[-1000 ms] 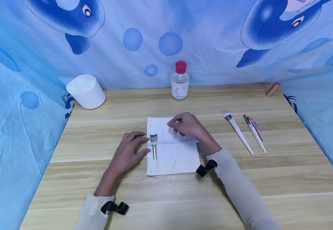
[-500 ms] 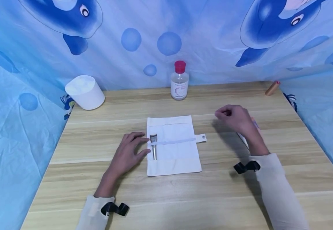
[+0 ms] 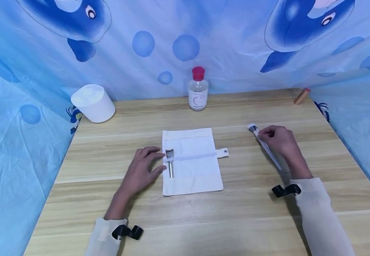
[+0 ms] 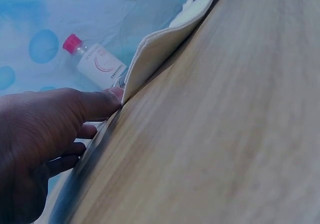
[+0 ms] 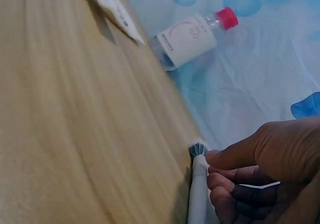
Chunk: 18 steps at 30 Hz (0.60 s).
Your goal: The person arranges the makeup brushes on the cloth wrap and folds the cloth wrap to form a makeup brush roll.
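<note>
Your right hand (image 3: 279, 140) reaches in from the near right, palm down, wrist bent, with its fingers curled toward the far left. Its thumb and fingertips meet the white-handled makeup brush with white-tipped, dark-based bristles (image 3: 269, 153), just below the bristles; you have little gap left there, but whether the fingers have closed round the handle cannot be told. That brush lies slantwise on the right of the pale wood-grain table (image 3: 236, 220), bristles toward the far left.

Your left hand (image 3: 143, 165) rests at the left edge of the flat white fabric brush pouch (image 3: 197, 169), fingers spread and gently bent, thumb and forefinger well apart and touching the edge, gripping no brush. Beside them, a flat-headed brush with a silver handle (image 3: 171, 169) sits under the pouch's pale elastic band (image 3: 196, 156), at its left end.

Half a second ago your right hand was a little farther left and far, over bare tabletop; a second ago it was above the pouch. Your left hand and the silver-handled brush have stayed put.
</note>
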Each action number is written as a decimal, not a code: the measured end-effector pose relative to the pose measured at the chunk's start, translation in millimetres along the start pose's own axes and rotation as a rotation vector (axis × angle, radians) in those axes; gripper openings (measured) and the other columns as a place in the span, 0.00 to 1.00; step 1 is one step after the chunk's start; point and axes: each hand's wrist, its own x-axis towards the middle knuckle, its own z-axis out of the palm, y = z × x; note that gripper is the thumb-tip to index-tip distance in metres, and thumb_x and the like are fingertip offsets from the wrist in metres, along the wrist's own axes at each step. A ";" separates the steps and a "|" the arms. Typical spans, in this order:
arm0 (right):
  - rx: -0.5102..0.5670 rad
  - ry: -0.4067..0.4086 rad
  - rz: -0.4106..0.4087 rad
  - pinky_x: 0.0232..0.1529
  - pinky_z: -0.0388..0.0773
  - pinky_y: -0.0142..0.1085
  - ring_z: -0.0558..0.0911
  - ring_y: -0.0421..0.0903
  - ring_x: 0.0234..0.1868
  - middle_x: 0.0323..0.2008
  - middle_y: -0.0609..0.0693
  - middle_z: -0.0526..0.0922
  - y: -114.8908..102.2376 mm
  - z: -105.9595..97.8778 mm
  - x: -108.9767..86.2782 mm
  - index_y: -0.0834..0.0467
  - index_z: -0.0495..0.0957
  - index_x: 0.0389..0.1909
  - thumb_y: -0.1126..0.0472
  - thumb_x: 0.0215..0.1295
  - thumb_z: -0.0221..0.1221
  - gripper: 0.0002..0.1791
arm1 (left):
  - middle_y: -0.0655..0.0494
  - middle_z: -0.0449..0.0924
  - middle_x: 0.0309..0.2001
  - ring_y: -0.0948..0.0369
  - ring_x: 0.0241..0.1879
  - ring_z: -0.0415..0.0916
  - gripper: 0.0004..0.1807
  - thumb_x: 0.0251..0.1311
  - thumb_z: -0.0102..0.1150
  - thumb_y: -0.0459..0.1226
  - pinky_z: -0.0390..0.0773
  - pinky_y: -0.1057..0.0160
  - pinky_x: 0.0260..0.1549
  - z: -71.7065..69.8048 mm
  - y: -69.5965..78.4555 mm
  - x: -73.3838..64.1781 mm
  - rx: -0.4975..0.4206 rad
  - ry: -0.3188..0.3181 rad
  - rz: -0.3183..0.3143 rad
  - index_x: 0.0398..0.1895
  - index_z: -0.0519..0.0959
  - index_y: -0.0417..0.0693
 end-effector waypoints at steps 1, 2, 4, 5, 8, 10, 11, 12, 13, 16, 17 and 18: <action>-0.001 0.004 0.005 0.31 0.71 0.40 0.75 0.52 0.36 0.41 0.58 0.82 -0.2 1.4 -0.1 0.59 0.83 0.46 0.52 0.71 0.60 0.15 | 0.57 0.72 0.64 0.57 0.61 0.64 0.23 0.59 0.70 0.52 0.66 0.54 0.59 0.0 -0.6 0.0 -0.004 0.002 0.003 0.56 0.83 0.57; -0.007 0.009 0.008 0.31 0.71 0.40 0.75 0.51 0.35 0.40 0.58 0.82 -0.4 3.0 0.1 0.59 0.83 0.46 0.52 0.71 0.61 0.14 | 0.57 0.72 0.64 0.57 0.61 0.64 0.23 0.59 0.70 0.51 0.66 0.54 0.59 0.0 -1.1 -0.1 -0.006 0.004 0.005 0.56 0.83 0.57; -0.027 0.015 0.005 0.30 0.71 0.40 0.75 0.51 0.34 0.39 0.57 0.82 -1.4 6.2 0.2 0.60 0.83 0.45 0.53 0.70 0.62 0.14 | 0.57 0.72 0.64 0.56 0.61 0.64 0.23 0.59 0.71 0.51 0.66 0.54 0.59 -0.1 -1.8 -0.1 -0.009 0.008 0.008 0.56 0.83 0.56; -0.042 0.019 0.000 0.29 0.71 0.40 0.75 0.51 0.34 0.38 0.57 0.82 -2.1 7.7 0.1 0.61 0.83 0.44 0.53 0.70 0.63 0.14 | 0.57 0.72 0.64 0.56 0.61 0.64 0.23 0.59 0.71 0.51 0.66 0.54 0.60 0.0 -2.1 0.0 -0.010 0.008 0.008 0.56 0.83 0.56; -0.094 0.037 -0.034 0.27 0.71 0.40 0.76 0.51 0.32 0.37 0.58 0.82 -4.4 12.1 0.7 0.64 0.84 0.42 0.53 0.68 0.64 0.16 | 0.57 0.72 0.64 0.56 0.61 0.64 0.22 0.59 0.71 0.51 0.66 0.54 0.60 -0.2 -1.6 0.2 -0.007 0.005 0.004 0.55 0.83 0.56; -0.114 0.049 -0.053 0.26 0.71 0.40 0.76 0.51 0.31 0.36 0.58 0.82 -6.7 14.4 0.7 0.65 0.84 0.40 0.53 0.67 0.65 0.16 | 0.57 0.72 0.64 0.56 0.61 0.64 0.22 0.59 0.71 0.51 0.66 0.54 0.60 -0.5 -0.9 0.3 -0.001 0.001 -0.001 0.55 0.83 0.56; -0.120 0.052 -0.059 0.26 0.71 0.40 0.76 0.51 0.30 0.35 0.58 0.83 -8.1 15.4 0.4 0.65 0.85 0.39 0.53 0.67 0.65 0.16 | 0.57 0.72 0.64 0.56 0.62 0.64 0.22 0.59 0.71 0.51 0.66 0.54 0.60 -0.5 -0.6 0.3 0.002 -0.001 -0.005 0.55 0.83 0.56; -0.124 0.054 -0.062 0.26 0.70 0.39 0.75 0.51 0.30 0.35 0.58 0.83 -9.0 16.1 0.3 0.65 0.85 0.39 0.54 0.67 0.65 0.15 | 0.57 0.72 0.65 0.57 0.62 0.64 0.22 0.59 0.71 0.51 0.66 0.54 0.60 -0.6 -0.2 0.3 0.005 -0.003 -0.009 0.55 0.83 0.57; -0.122 0.055 -0.063 0.26 0.70 0.39 0.75 0.51 0.30 0.34 0.58 0.83 -10.1 16.6 0.0 0.65 0.85 0.38 0.54 0.67 0.65 0.15 | 0.57 0.72 0.65 0.56 0.62 0.64 0.22 0.59 0.71 0.51 0.66 0.53 0.60 -0.7 0.1 0.3 0.008 -0.004 -0.012 0.55 0.83 0.56; -0.106 0.045 -0.055 0.26 0.70 0.39 0.75 0.51 0.29 0.34 0.58 0.82 -11.7 17.0 -0.8 0.64 0.85 0.38 0.54 0.68 0.64 0.15 | 0.57 0.72 0.65 0.57 0.62 0.64 0.22 0.59 0.70 0.52 0.67 0.53 0.60 -0.3 0.6 0.0 0.017 -0.012 -0.020 0.55 0.83 0.57; -0.098 0.039 -0.048 0.26 0.71 0.39 0.75 0.51 0.30 0.35 0.58 0.82 -12.4 16.7 -1.3 0.64 0.85 0.38 0.54 0.68 0.64 0.15 | 0.57 0.72 0.65 0.57 0.62 0.64 0.22 0.59 0.70 0.52 0.67 0.53 0.60 -0.1 0.7 -0.1 0.018 -0.014 -0.022 0.55 0.83 0.57; -0.091 0.034 -0.041 0.26 0.71 0.39 0.75 0.51 0.30 0.35 0.58 0.82 -12.4 16.2 -1.2 0.64 0.85 0.39 0.54 0.68 0.63 0.15 | 0.57 0.72 0.65 0.57 0.62 0.64 0.22 0.59 0.70 0.52 0.67 0.53 0.60 0.0 1.0 -0.3 0.019 -0.016 -0.023 0.55 0.83 0.57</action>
